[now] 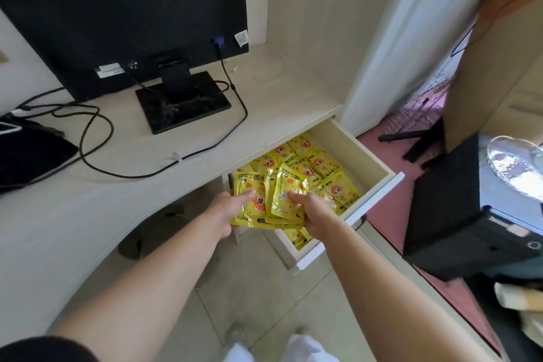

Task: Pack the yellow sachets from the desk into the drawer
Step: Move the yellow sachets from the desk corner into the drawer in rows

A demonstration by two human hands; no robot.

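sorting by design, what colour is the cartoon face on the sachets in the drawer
Orange-red, on yellow sachets in the drawer; head view.

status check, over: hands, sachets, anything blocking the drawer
Left hand and right hand both grip a bunch of yellow printed sachets above the open cream wooden drawer. More sachets already inside. Drawer opening unobstructed.

glossy crinkled foil-plastic yellow sachets point(266, 203), pale matt wood-grain laminate table point(88, 191), drawer point(379, 169) same laminate with smooth white front, matt black plastic monitor point(123, 17), smooth black rubbery cables point(97, 138), smooth light floor tiles point(258, 297)
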